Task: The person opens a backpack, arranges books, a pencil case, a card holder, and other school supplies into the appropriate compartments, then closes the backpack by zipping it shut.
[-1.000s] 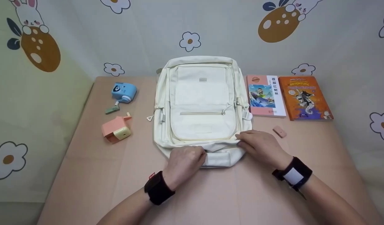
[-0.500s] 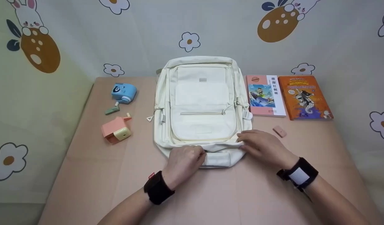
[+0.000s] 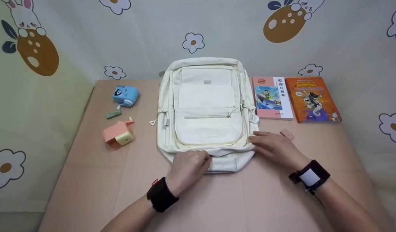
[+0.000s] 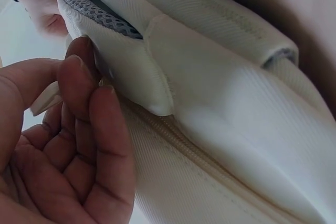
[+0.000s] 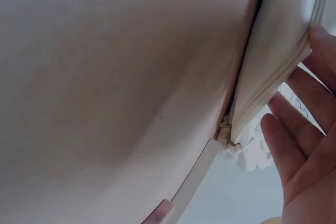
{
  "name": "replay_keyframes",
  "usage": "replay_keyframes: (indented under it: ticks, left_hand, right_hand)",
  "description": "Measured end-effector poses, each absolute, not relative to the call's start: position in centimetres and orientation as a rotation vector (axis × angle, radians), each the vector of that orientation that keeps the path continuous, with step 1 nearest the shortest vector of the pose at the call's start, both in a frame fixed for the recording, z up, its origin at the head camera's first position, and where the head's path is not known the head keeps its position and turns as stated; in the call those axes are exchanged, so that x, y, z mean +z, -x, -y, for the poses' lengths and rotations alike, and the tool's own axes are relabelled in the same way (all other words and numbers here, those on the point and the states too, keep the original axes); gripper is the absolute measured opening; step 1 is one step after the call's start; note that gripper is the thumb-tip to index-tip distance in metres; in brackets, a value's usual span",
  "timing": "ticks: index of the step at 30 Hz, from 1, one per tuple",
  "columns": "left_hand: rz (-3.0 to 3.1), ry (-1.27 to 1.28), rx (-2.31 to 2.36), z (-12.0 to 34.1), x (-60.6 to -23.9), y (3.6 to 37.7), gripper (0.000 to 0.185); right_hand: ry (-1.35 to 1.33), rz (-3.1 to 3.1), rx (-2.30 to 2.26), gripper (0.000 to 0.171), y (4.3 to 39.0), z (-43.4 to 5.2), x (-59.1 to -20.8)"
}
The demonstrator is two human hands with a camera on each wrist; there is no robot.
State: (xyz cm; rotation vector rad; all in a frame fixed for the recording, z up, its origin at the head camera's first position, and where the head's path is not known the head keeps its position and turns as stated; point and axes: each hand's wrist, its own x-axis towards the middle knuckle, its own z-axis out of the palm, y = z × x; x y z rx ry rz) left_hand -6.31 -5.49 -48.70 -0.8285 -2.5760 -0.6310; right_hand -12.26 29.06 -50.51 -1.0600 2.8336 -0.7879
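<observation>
We are working at the near end of the cream backpack (image 3: 206, 109), which is lying flat, front up, in the middle of the pink table (image 3: 98, 180). Our left hand (image 3: 188, 167) is resting on its near edge beside the carry handle (image 3: 225, 163), fingers curled; the left wrist view shows the fingertips (image 4: 79, 72) against the fabric at the zipper seam (image 4: 178, 140), but we cannot tell whether they are pinching a pull. Our right hand (image 3: 275, 146) is lying at the bag's near right corner, fingers nearly straight and relaxed, touching the fabric rather than gripping it.

Along the near edge the main zipper is looking closed, and the small front pocket zipper (image 3: 207, 116) is shut too. So, as we judge it, the opening is barely begun, if at all, and nothing is going in yet: the two books (image 3: 272, 98) (image 3: 312, 100) are lying to the right of the bag, the small pink eraser (image 3: 287, 133) just beyond our right hand, and the blue sharpener (image 3: 125, 96) and the pink sharpener (image 3: 117, 136) to the left, all apart from the bag.
</observation>
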Motion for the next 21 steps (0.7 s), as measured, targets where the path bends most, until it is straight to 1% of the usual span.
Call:
replay_keyframes:
  ticks: [9,21]
  left_hand:
    - [2.556,0.817,-0.604,5.0,-48.5,6.3,0.017]
    - [2.572,0.837,-0.576,4.6,-47.7,6.4,0.016]
  right_hand:
    - [1.265,-2.958,-0.752,0.029,12.4,-28.8,-51.1]
    - [1.305,-2.990,-0.714,0.025,12.6,-28.3,-50.5]
